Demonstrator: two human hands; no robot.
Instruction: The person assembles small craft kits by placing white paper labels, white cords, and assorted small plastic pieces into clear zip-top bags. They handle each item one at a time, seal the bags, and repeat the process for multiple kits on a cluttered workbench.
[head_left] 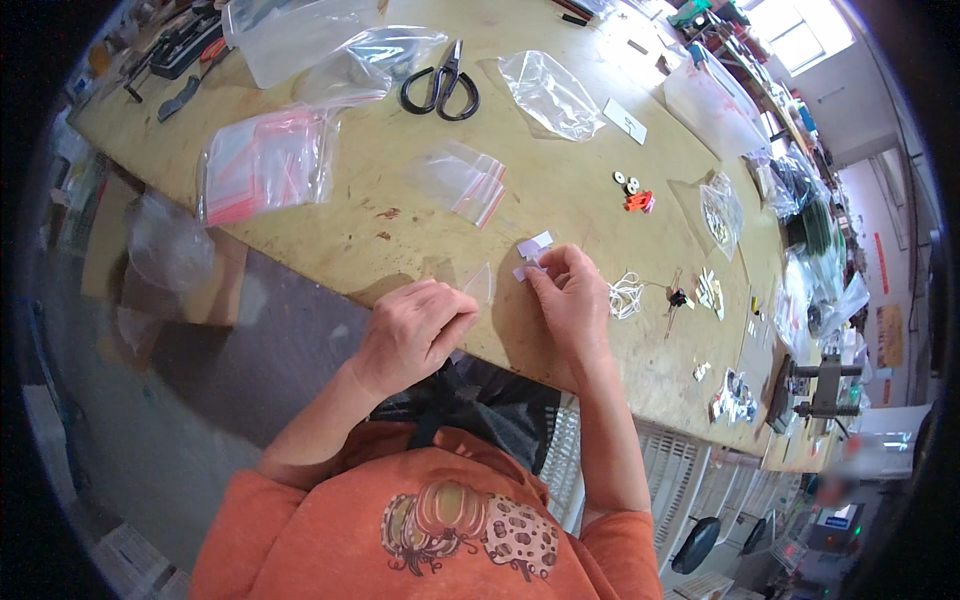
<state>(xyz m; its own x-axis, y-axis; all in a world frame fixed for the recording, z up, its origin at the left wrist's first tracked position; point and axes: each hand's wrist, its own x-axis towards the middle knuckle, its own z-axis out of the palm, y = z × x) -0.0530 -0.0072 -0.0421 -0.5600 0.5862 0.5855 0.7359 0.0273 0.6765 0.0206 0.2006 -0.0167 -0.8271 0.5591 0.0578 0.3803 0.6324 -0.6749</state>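
My left hand (412,328) is closed at the near edge of the table, its fingers curled round the end of a small clear plastic bag (482,284). A little to the right, my right hand (574,298) has thumb and index finger together at several small white and lilac slips (535,246). Whether a slip is between the fingertips or only under them is hard to make out. Just right of that hand lies a loose bundle of white cord (626,296). Beyond both hands rests a small stack of clear zip bags (466,184) with red stripes.
Black-handled scissors (441,92) lie farther back, left of a clear bag (550,95). A large pile of zip bags (265,165) sits at the left edge. Orange pieces (639,201), white washers (626,181) and a bag of small parts (720,215) are to the right.
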